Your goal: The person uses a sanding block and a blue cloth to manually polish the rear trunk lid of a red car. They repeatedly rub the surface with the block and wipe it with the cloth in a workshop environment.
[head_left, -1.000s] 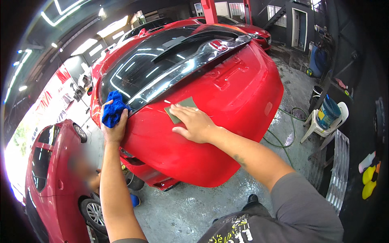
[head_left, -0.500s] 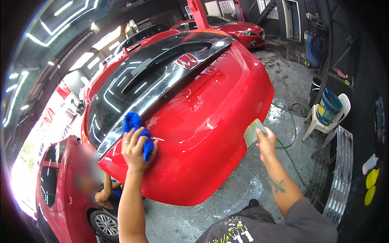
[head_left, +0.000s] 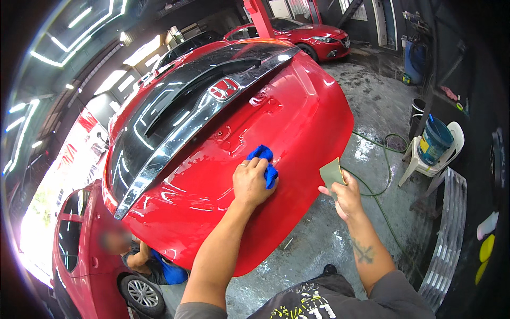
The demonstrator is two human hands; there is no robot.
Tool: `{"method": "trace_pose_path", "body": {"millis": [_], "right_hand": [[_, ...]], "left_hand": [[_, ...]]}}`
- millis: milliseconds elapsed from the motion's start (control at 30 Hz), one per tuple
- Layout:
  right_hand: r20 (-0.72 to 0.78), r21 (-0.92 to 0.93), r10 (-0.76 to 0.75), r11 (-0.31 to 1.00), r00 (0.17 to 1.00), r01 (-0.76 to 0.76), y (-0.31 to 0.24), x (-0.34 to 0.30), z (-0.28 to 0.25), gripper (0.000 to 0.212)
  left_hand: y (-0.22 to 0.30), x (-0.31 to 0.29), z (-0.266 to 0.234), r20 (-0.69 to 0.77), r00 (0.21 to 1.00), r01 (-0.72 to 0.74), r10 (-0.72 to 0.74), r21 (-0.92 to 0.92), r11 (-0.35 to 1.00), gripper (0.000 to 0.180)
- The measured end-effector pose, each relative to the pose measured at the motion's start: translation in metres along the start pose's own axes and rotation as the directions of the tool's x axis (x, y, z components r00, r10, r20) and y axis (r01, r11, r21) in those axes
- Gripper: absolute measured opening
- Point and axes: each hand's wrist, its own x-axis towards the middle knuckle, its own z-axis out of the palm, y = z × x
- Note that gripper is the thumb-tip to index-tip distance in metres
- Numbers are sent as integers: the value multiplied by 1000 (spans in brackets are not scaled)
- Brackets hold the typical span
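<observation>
Left hand (head_left: 249, 182) moved rightward; half-curled; gripping blue cloth (head_left: 269, 169)

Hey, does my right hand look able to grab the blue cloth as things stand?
Probably not, at least not freely: your right hand is holding a greenish sheet, and your left hand has the blue cloth on the red panel. Nothing else seems to block the way between your hands.

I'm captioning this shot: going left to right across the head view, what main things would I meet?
Alloy wheel → blue cloth in the left hand → green sheet in the right hand → blue bucket on the white chair.
</observation>
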Motion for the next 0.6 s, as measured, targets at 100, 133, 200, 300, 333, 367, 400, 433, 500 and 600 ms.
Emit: {"method": "trace_pose_path", "body": {"millis": [100,133,200,300,333,367,400,433,500,600], "right_hand": [[15,69,-48,997,999,47,19,14,-7,45],[2,73,-48,996,999,48,12,7,16,48],[13,69,-43,997,999,42,7,0,50,49],[163,-51,-48,997,985,57,8,6,81,50],[239,-147,-91,981,967,129,9,7,88,48],[287,-228,-121,955,950,190,10,7,97,49],[354,-289,-203,905,913,313,11,9,106,51],[418,-334,-283,835,863,436,11,12,116,52],[484,-495,-353,644,801,583,11,8,146,48],[647,-522,-408,379,644,764,30,12,186,46]], "left_hand": [[-22,-27,-30,-22,1000,-18,18,9,1000,29],[-36,-43,-43,-21,1000,8,-9,-7,1000,29],[-59,-66,-77,-7,1000,10,-10,61,998,29],[-90,-77,-128,66,996,38,-56,245,969,30],[-110,-81,-139,41,999,20,-32,258,966,30],[-124,-84,-155,-9,1000,10,-8,318,948,30],[-139,-83,-171,-59,998,-2,26,377,926,30],[-159,-88,-185,-89,995,-10,50,401,916,30],[-189,-108,-216,-143,985,-21,94,443,896,30],[-220,-125,-228,-152,972,-105,180,403,909,32]]}}
